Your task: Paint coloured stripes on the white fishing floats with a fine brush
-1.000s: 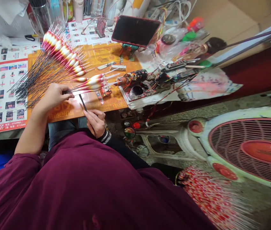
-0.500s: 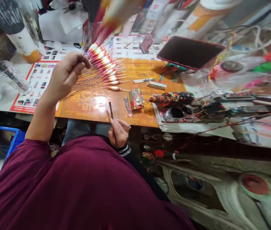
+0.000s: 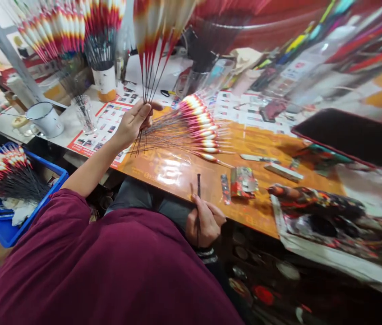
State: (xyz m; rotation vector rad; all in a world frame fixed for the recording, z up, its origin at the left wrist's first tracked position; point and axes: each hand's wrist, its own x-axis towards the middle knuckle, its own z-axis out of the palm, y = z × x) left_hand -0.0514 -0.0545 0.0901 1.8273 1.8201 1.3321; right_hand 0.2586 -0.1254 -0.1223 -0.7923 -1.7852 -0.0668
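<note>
My left hand (image 3: 133, 122) is closed around a bunch of long, slender fishing floats (image 3: 152, 31), my fingers (image 3: 142, 113) curled firmly on their thin dark stems. Their red-and-white painted bodies rise in a blur above my grip. My right hand (image 3: 204, 223) pinches a thin black rod (image 3: 198, 186) in a narrow hold between thumb and fingers, its tip pointing up, just over the edge of a glossy orange printed board (image 3: 173, 174).

On that board, just beside my left hand, a fan of matching red-and-white floats (image 3: 199, 128) lies with the dark stems toward me. Nearby are a small crumpled foil packet (image 3: 243, 182) and a paint-spattered cylindrical tool (image 3: 315, 201). Farther off stand a white enamel mug (image 3: 45, 118) and a clear glass tumbler (image 3: 84, 113). Down to my left, a blue plastic crate (image 3: 18, 221) holds more floats (image 3: 4, 174), and a black phone (image 3: 349, 135) props up on my right.
</note>
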